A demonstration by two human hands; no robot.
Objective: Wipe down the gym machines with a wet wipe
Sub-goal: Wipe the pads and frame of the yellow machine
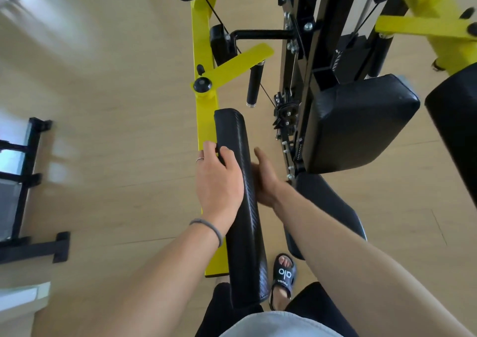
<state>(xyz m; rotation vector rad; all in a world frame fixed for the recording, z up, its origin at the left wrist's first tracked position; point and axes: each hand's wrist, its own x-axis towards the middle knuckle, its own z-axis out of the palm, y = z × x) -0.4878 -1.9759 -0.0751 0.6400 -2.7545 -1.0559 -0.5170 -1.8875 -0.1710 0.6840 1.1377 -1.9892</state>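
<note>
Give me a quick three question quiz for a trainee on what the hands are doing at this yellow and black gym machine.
1. True or false: the left hand grips the long black arm pad.
2. Which side of that pad is the right hand on: A) the yellow frame side, B) the seat pad side?
3. Is a wet wipe plainly visible in either hand?

Key: 1 true. 2 B. 3 No, none shows; the right palm is hidden behind the pad.

A pale wooden floor [124, 135] carries the yellow and black gym machine [206, 120]. Left of the machine stands a black metal rack [28, 187]; just beside its near end, a sandalled foot [283, 277].
</note>
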